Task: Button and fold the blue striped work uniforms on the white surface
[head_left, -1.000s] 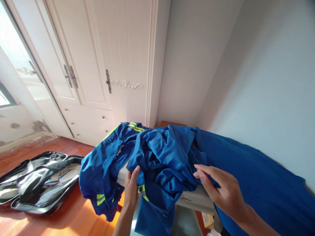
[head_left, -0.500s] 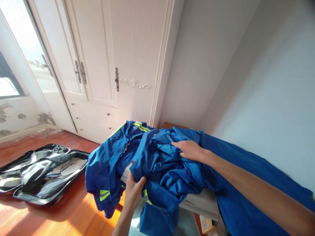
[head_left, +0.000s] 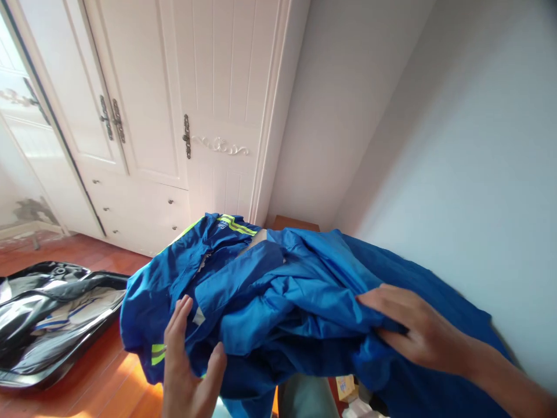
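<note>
A heap of blue garments [head_left: 296,290] lies bunched and spread across the middle, running off to the right. At its left is a blue jacket [head_left: 165,278] with yellow-green reflective stripes. Fingers apart and nothing between them, my left hand [head_left: 189,360] is at the near left edge of the blue cloth. On the right side, my right hand [head_left: 418,331] pinches a fold of the blue fabric between thumb and fingers. The surface under the clothes is mostly hidden.
An open black suitcase [head_left: 56,325] with clothes in it lies on the reddish wooden floor [head_left: 108,386] at left. Behind stand a white wardrobe [head_left: 148,98] and a pale wall [head_left: 470,145]. A small yellow box [head_left: 346,388] shows below the cloth.
My left hand has let go of the cloth and opened, lower and to the left. My right hand moved right and nearer, drawing the blue fabric out flatter. The view shifted right.
</note>
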Tool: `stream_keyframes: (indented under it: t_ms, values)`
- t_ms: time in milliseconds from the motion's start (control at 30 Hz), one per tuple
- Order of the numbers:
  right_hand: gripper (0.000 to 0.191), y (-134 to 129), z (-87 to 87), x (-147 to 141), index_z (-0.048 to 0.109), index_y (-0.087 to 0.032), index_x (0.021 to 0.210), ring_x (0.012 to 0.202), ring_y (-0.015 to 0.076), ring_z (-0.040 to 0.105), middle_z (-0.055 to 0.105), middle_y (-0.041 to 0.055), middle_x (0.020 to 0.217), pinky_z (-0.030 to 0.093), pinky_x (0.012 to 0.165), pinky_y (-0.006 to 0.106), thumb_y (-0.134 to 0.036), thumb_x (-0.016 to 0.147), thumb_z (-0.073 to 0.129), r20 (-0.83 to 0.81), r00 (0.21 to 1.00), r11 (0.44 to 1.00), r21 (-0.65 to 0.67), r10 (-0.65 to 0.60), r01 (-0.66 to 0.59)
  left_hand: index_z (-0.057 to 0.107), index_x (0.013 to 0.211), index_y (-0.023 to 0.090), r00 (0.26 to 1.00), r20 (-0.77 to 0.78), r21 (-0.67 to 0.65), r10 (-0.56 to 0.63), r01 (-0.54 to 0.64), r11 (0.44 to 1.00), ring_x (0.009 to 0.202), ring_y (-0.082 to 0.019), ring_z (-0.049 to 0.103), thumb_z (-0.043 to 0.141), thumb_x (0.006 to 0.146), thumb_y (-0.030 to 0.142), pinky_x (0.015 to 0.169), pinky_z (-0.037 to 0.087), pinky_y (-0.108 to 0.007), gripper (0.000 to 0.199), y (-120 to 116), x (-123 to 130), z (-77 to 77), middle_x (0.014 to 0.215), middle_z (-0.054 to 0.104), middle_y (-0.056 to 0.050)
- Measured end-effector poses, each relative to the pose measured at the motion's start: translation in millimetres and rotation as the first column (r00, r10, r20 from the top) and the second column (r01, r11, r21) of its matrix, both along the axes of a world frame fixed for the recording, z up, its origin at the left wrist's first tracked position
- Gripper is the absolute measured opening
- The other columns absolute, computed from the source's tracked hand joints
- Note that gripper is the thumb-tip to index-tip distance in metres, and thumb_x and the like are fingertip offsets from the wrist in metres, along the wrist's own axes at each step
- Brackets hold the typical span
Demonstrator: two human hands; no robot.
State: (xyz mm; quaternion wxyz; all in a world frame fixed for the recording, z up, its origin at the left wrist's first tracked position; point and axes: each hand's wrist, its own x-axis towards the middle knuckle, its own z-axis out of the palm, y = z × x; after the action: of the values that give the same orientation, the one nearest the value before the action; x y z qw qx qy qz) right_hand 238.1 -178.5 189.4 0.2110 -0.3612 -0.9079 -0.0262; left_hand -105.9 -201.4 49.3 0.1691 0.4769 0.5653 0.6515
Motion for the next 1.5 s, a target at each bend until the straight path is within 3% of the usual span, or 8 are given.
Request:
stream_keyframes:
  t_ms: [133,433,767,900,1000,1133,1300,1500]
  values:
    - [0.043,-29.9,-30.1,-14.9,0.063,-0.028,0.125,0.092,0.0236,0.07,0.073,0.0076,0.104,0.054,0.085,0.036,-0.02,0.083,0.06,0.163,0.984,0.97,-0.242,0.069,-0.028,0.044,0.14,0.032,0.959,-0.276,0.127,0.063,-0.028,0.991,0.147,-0.032,0.022,0.069,0.077,0.042,0.119,0.021,-0.054,0.069,-5.4,22.2,25.9,0.155,0.034,-0.004]
    - [0.058,-43.8,-41.0,-43.0,0.043,-0.024,0.145,0.118,0.0268,0.06,0.056,0.0114,0.139,0.05,0.095,0.035,-0.048,0.094,0.052,0.224,0.963,0.855,-0.519,0.146,-0.009,0.057,0.128,0.017,0.802,-0.48,-0.484,-0.355,0.095,0.87,0.115,-0.034,0.061,0.056,0.086,0.04,0.096,0.046,-0.045,0.048,48.5,49.2,-26.2,0.12,0.067,-0.017]
    - [0.061,93.4,-59.5,-99.6,0.042,-0.011,0.144,0.137,0.0226,0.041,0.044,0.0147,0.148,0.036,0.113,0.038,-0.002,0.084,0.043,0.241,0.959,0.978,-0.181,0.149,-0.107,0.071,0.098,0.019,0.934,0.122,-0.249,-0.336,0.357,0.9,0.084,-0.026,0.065,0.062,0.079,0.054,0.074,0.05,-0.03,0.041,15.8,28.7,14.4,0.085,0.071,-0.005]
    - [0.076,149.4,-73.3,-139.4,0.044,-0.017,0.143,0.141,0.0281,0.034,0.038,0.0124,0.153,0.028,0.115,0.048,0.0,0.071,0.058,0.528,0.808,0.959,-0.237,0.261,-0.155,0.07,0.102,0.018,0.882,0.228,-0.196,-0.412,0.456,0.868,0.079,-0.023,0.064,0.065,0.077,0.049,0.069,0.05,-0.028,0.04,7.9,22.6,22.6,0.086,0.071,-0.004]
    - [0.045,171.3,-70.8,-161.2,0.068,-0.025,0.113,0.117,0.0283,0.057,0.067,0.0049,0.126,0.042,0.102,0.045,-0.013,0.07,0.07,0.673,0.676,0.948,-0.293,0.299,-0.128,0.067,0.11,0.019,0.882,0.151,-0.234,-0.447,0.471,0.851,0.086,-0.023,0.065,0.066,0.078,0.045,0.073,0.052,-0.028,0.042,-3.4,15.7,26.0,0.094,0.072,-0.005]
    - [0.013,180.0,-30.0,-163.5,0.071,-0.021,0.087,0.085,0.0224,0.066,0.075,0.003,0.091,0.048,0.077,0.03,-0.029,0.082,0.062,0.648,0.739,0.982,-0.156,0.184,-0.108,0.061,0.122,0.019,0.935,0.052,-0.282,-0.35,0.35,0.893,0.097,-0.028,0.066,0.073,0.071,0.048,0.081,0.054,-0.034,0.059,-16.4,-1.0,29.1,0.106,0.071,-0.007]
    - [0.025,160.8,89.0,-134.0,0.065,-0.017,0.097,0.088,0.022,0.065,0.072,0.0071,0.095,0.043,0.073,0.027,-0.028,0.092,0.043,0.404,0.905,0.974,0.22,-0.134,0.046,0.055,0.132,0.022,0.897,-0.247,-0.409,-0.367,0.247,0.879,0.097,-0.029,0.067,0.072,0.07,0.037,0.086,0.053,-0.041,0.066,-6.9,-17.6,25.1,0.105,0.071,-0.007]
    - [0.035,104.3,228.7,-97.4,0.057,-0.012,0.116,0.106,0.0346,0.06,0.065,0.0182,0.107,0.044,0.085,0.042,-0.028,0.094,0.035,-0.085,0.851,0.68,0.563,-0.518,0.47,0.065,0.114,0.022,0.849,-0.502,-0.1,-0.164,0.132,0.986,0.107,-0.03,0.062,0.056,0.084,0.038,0.091,0.049,-0.045,0.035,4.8,21.7,41.9,0.118,0.065,-0.011]
